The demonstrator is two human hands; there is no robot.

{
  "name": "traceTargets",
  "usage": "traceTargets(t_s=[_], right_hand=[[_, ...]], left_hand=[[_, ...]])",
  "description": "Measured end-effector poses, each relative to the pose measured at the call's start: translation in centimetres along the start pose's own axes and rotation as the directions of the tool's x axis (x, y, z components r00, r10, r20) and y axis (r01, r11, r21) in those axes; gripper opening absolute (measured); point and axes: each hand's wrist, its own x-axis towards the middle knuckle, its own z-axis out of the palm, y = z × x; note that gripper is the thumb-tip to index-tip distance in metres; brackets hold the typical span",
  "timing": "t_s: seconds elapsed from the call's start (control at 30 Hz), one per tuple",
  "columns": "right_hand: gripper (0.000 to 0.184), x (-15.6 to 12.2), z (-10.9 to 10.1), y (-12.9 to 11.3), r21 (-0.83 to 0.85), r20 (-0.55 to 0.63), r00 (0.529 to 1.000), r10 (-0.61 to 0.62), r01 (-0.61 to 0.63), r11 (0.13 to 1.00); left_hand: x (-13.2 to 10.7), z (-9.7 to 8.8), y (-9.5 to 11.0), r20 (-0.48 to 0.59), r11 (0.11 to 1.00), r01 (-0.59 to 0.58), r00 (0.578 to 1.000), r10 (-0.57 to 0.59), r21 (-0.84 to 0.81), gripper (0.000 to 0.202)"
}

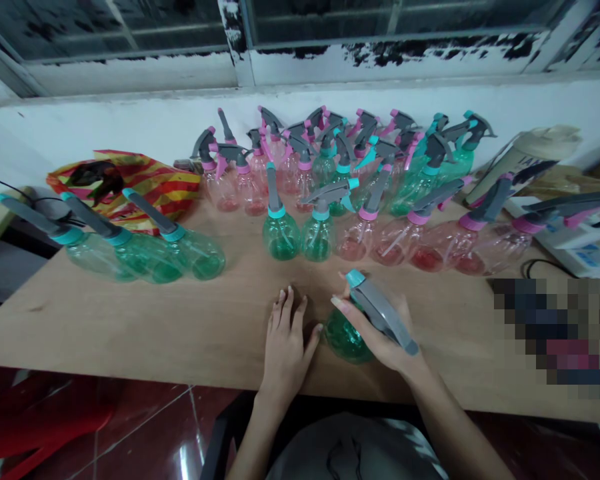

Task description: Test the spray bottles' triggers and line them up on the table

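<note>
My right hand (380, 337) is wrapped round the neck of a green spray bottle (347, 337) with a grey trigger head and a turquoise nozzle. This bottle stands near the table's front edge, and my fingers and palm hide part of it. Just left of it, my left hand (286, 327) lies flat on the wooden table (220, 333), fingers spread, holding nothing. Beyond my hands stands a row of green spray bottles (281, 237) and pink spray bottles (353, 240). Three more green spray bottles (165, 260) stand to the left.
Many pink and turquoise-topped spray bottles (253, 193) crowd against the wall. A red and yellow striped bag (145, 183) lies at the back left. A beige cylindrical pouch (545, 150) and a white device (585, 247) are at the right, with a black cable.
</note>
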Motion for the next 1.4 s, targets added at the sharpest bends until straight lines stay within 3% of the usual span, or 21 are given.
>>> traceTargets(t_s=[0.17, 0.27, 0.83, 1.13, 1.33, 1.4], right_hand=[[0.029, -0.08, -0.47, -0.29, 0.012, 0.065, 0.998, -0.014, 0.013, 1.000], [0.034, -0.19, -0.68, -0.35, -0.015, 0.080, 0.997, -0.011, 0.012, 1.000], [0.034, -0.18, -0.57, 0.17, -0.010, 0.114, 0.993, -0.003, 0.004, 1.000], [0.003, 0.48, -0.23, -0.20, -0.036, 0.040, 0.998, -0.057, 0.058, 0.998], [0.005, 0.27, -0.67, -0.20, -0.037, 0.071, 0.995, -0.073, 0.076, 0.996], [0.014, 0.10, -0.86, -0.17, 0.000, 0.088, 0.994, -0.058, 0.059, 0.998]], left_hand=[[0.00, 0.06, 0.03, -0.005, 1.000, 0.001, 1.000, -0.001, -0.006, 0.048], [0.02, 0.07, 0.07, 0.003, 1.000, 0.007, 1.000, -0.007, 0.003, 0.048], [-0.01, 0.12, 0.07, 0.001, 1.000, 0.007, 1.000, -0.007, 0.008, 0.049], [0.00, 0.04, 0.09, 0.009, 1.000, 0.012, 1.000, -0.012, 0.018, 0.047], [0.03, 0.00, 0.09, 0.005, 1.000, -0.006, 1.000, 0.006, 0.031, 0.047], [0.04, 0.04, 0.05, 0.005, 1.000, -0.009, 1.000, 0.008, 0.029, 0.047]])
